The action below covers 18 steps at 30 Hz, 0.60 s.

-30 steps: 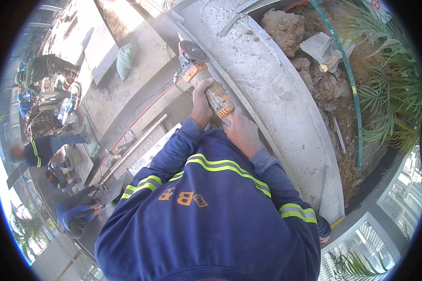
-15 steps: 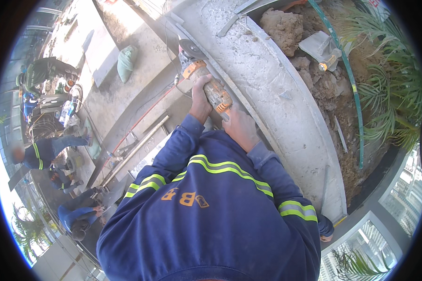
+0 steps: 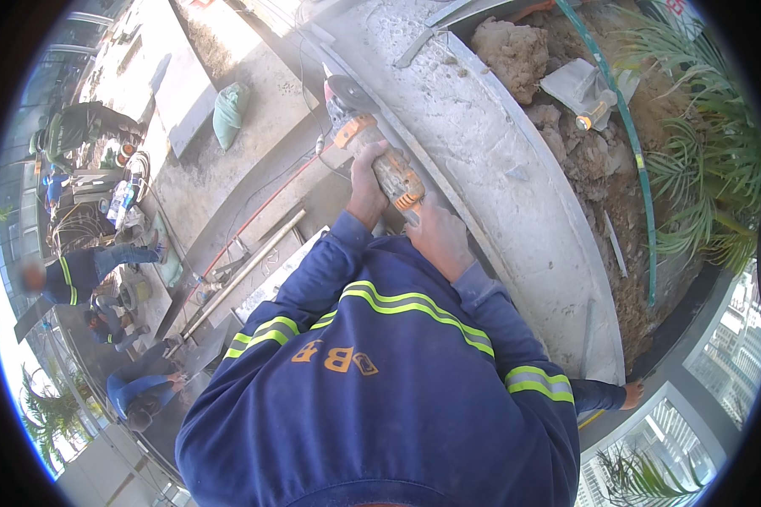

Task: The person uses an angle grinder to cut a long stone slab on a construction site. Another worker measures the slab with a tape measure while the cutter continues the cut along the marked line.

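Note:
A dusty orange-and-grey angle grinder (image 3: 396,176) is gripped in both hands, pointing away from me. My left hand (image 3: 367,188) wraps the front of its body behind the orange collar, and my right hand (image 3: 441,238) closes round the rear end. The dark cutting disc (image 3: 353,93) lies at the far end, over the narrow strip along the left edge of a curved, dust-covered concrete ledge (image 3: 516,203). Whether the disc touches the strip, I cannot tell. A thin cable (image 3: 334,169) hangs beside the tool on the left.
Rubble and soil (image 3: 566,152) fill the bed beyond the ledge, with a green strap (image 3: 626,127) and palm fronds (image 3: 702,169). A co-worker's hand (image 3: 632,395) reaches in at lower right. Leftward are a green sack (image 3: 228,114), a long pole (image 3: 245,270) and several workers.
The grinder and both my hands have shifted slightly right. At lower right, the co-worker's arm has stretched farther outward. My grip on the tool looks the same.

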Motion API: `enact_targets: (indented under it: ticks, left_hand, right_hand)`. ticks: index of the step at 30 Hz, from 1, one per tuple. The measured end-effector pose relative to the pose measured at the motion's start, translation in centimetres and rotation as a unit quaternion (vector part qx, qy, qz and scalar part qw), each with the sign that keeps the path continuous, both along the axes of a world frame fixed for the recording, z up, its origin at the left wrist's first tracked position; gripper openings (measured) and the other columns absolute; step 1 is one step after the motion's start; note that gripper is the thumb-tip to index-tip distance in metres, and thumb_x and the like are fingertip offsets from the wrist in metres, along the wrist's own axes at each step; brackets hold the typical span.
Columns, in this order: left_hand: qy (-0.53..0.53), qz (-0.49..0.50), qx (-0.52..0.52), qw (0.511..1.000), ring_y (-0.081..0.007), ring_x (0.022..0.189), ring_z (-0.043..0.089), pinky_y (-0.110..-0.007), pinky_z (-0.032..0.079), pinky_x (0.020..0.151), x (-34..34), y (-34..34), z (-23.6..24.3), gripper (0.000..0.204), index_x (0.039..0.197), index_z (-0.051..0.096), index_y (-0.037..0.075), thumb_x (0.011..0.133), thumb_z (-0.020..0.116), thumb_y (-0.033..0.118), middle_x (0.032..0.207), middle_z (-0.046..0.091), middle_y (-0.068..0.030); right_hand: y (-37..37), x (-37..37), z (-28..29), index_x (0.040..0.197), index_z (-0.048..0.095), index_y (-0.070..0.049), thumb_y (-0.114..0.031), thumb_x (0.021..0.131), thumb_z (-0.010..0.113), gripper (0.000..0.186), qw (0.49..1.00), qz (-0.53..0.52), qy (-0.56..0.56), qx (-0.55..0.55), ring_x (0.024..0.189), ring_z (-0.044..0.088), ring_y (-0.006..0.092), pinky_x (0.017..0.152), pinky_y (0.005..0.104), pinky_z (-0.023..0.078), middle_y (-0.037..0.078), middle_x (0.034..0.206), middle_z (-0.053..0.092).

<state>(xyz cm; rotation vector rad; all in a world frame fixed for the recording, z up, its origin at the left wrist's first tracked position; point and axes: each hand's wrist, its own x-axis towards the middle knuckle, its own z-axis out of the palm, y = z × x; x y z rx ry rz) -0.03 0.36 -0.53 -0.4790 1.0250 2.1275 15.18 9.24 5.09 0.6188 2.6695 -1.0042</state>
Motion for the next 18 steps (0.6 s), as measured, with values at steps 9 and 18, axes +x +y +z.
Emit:
enact_targets:
  ticks: [9,18]
  left_hand:
    - [-0.004,-0.002,-0.001,1.0,-0.0309,0.085,0.069,-0.048,0.06,0.073,0.49,-0.13,0.91,0.033,0.11,0.057,0.002,0.087,0.066,0.024,0.097,0.066,-0.0172]
    - [0.009,-0.016,-0.006,1.0,-0.0312,0.083,0.068,-0.047,0.06,0.073,-0.18,-0.06,0.41,0.036,0.111,0.057,0.002,0.086,0.066,0.026,0.096,0.066,-0.0184]
  right_hand:
    - [-0.08,0.37,-0.05,0.107,0.047,0.001,-0.025,0.083,0.078,0.047,1.0,-0.008,-0.001,-0.017,0.082,0.071,0.0463,0.071,0.0537,0.057,0.028,0.083,0.07]
    - [0.0,-0.05,-0.45,0.105,0.046,-0.001,-0.023,0.082,0.079,0.046,1.0,0.006,0.013,0.01,0.078,0.073,0.0411,0.067,0.0483,0.059,0.024,0.083,0.072]
